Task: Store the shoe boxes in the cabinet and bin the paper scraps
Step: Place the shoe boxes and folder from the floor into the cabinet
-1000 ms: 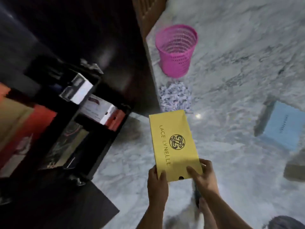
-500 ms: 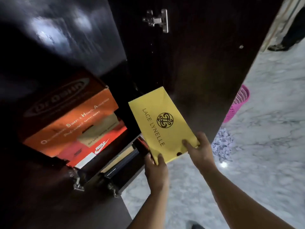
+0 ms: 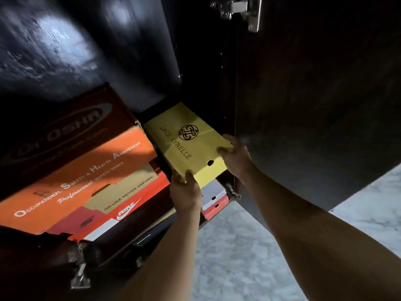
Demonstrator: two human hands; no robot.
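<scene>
A yellow shoe box with a black round logo sits partly inside the dark cabinet, its far end in shadow on the shelf. My left hand grips the box's near left corner from below. My right hand holds its near right edge. To the left of it a large orange shoe box lies on a red and white shoe box. The bin and the paper scraps are out of view.
The open cabinet door stands close on the right, a metal hinge at its top. A red and white box sits on the shelf below. Marble floor shows at the bottom right.
Both hands have carried the yellow box from above the floor up and into the cabinet. The view has swung from the floor and pink bin to the shelves.
</scene>
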